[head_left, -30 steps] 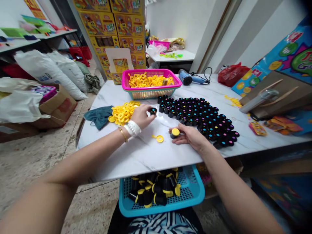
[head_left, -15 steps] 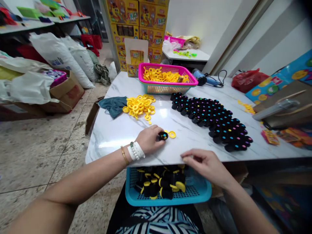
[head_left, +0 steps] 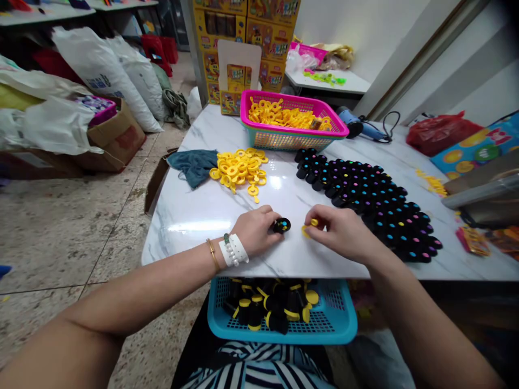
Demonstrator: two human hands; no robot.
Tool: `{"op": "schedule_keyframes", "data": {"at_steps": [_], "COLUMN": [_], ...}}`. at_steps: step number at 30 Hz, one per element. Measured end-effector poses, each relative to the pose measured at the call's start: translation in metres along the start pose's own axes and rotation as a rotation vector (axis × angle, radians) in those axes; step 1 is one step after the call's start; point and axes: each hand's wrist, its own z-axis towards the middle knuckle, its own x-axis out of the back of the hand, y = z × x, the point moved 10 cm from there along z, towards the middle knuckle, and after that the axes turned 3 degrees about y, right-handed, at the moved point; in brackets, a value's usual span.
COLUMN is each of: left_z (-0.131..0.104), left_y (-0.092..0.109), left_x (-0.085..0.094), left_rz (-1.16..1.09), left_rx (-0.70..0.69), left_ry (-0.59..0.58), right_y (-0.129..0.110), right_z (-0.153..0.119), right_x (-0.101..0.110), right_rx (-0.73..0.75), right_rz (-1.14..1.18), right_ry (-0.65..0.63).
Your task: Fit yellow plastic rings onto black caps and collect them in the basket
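Observation:
My left hand (head_left: 256,231) is closed around a small black cup-like piece (head_left: 283,225), whose end with coloured dots faces up, just over the table. To its right, my right hand (head_left: 339,231) pinches a yellow ring piece with a tab (head_left: 307,231), partly hidden by the fingers. A pile of similar yellow ring pieces (head_left: 242,168) lies beyond my left hand. Rows of black pieces with coloured dots (head_left: 365,192) stand close together at the right. Below the table edge, a blue basket (head_left: 281,337) holds several black pieces with yellow ends (head_left: 255,312).
A pink basket (head_left: 344,131) full of yellow ring pieces stands at the back. A dark cloth (head_left: 192,165) lies left of the yellow pile. A blue power tool (head_left: 367,129) with a cord and a red bag (head_left: 444,132) sit at the back right of the marble-patterned table (head_left: 194,216).
My right hand has moved up from the table's front edge and taken hold of a yellow ring piece that lay on the table. My left hand keeps its black piece. The view has shifted slightly.

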Motion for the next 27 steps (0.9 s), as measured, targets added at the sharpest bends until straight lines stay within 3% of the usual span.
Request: {"op": "schedule_keyframes", "data": {"at_steps": [4,9,12,16,19,23,27], "left_z": [-0.001,0.000,0.000,0.000,-0.001,0.001,0.001], "left_y": [0.005,0.004,0.004,0.005,0.006,-0.007,-0.013], "left_x": [-0.003,-0.004,-0.004,0.000,0.000,-0.008,-0.020], "left_rz": [0.019,0.041,0.033,-0.009,-0.213,-0.600,-0.723], "left_rx": [-0.018,0.003,0.018,0.028,0.043,0.223,0.341], "left_ry": [-0.026,-0.044,-0.051,-0.037,-0.078,-0.120,-0.160], "right_y": [0.007,0.025,0.035,0.028,0.024,0.020,0.019], "right_z": [-0.008,0.004,0.003,0.000,-0.002,-0.001,-0.003], "right_x": [-0.016,-0.049,-0.057,-0.054,-0.053,-0.054,-0.053], "right_rx": [-0.182,-0.307,-0.388,-0.352,-0.319,-0.266,-0.240], "right_rz": [0.590,0.819,0.862,0.796,0.748,0.747,0.736], "right_ry": [-0.009,0.061,0.123,0.163,0.140,0.109,0.180]}}
